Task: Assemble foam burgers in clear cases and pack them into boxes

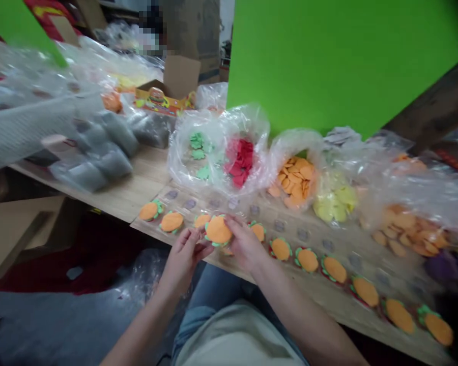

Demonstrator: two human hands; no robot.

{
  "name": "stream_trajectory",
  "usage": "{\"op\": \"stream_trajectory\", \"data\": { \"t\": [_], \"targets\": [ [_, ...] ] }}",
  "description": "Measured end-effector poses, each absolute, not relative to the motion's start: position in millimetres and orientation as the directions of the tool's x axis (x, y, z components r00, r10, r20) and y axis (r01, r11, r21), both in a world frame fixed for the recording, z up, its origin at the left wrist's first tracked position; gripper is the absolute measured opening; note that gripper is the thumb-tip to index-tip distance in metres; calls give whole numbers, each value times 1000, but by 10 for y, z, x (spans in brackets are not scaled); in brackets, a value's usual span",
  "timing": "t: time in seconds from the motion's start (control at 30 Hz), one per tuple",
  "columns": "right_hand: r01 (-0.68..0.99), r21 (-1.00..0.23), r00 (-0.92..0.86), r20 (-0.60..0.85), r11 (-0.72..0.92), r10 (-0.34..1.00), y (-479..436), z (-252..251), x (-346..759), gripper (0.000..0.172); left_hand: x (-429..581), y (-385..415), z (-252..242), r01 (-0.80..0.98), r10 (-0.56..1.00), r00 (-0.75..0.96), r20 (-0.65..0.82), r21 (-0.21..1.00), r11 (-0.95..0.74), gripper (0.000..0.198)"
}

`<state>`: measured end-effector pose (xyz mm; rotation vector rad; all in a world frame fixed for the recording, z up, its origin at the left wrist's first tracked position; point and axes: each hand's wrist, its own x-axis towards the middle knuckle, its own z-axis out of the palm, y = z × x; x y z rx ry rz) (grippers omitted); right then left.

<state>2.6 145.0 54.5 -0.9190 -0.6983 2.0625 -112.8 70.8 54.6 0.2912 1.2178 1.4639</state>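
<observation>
Between my two hands, just above the table's front edge, is a toy burger stack with a round orange top and green frills showing below it. My left hand pinches its lower left edge. My right hand grips its right side, thumb and fingers closed on the rim. Similar orange-topped stacks lie in a row along the front edge, such as one stack to the left and another to the right. Behind the row runs a line of small clear packets with greyish discs.
Open plastic bags hold green pieces, red pieces, orange discs and yellow pieces. Grey wrapped bundles sit on the left, near an open printed box. A green panel stands behind the table.
</observation>
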Motion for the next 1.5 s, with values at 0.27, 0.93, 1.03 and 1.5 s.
{"op": "stream_trajectory", "data": {
  "t": [0.27, 0.93, 1.03, 1.5],
  "targets": [
    [-447, -765, -334, -338, -463, 880, 1260, 527, 550, 33, -729, 747, 514, -711, 911, 88, -403, 615, 341, 35],
    [180, -639, -761, 392, 748, 517, 1085, 740, 1374, 57, -689, 862, 751, -551, 672, 539, -508, 391, 737, 46],
    [235, -727, -712, 324, 646, 623, 946, 606, 1404, 52, -631, 807, 697, -492, 734, 396, -551, 547, 677, 32],
    [629, -778, -296, -230, 8, 927, 796, 193, 1425, 42, -301, 371, 373, -90, 753, 257, -605, 761, 642, 24]
  ]
}}
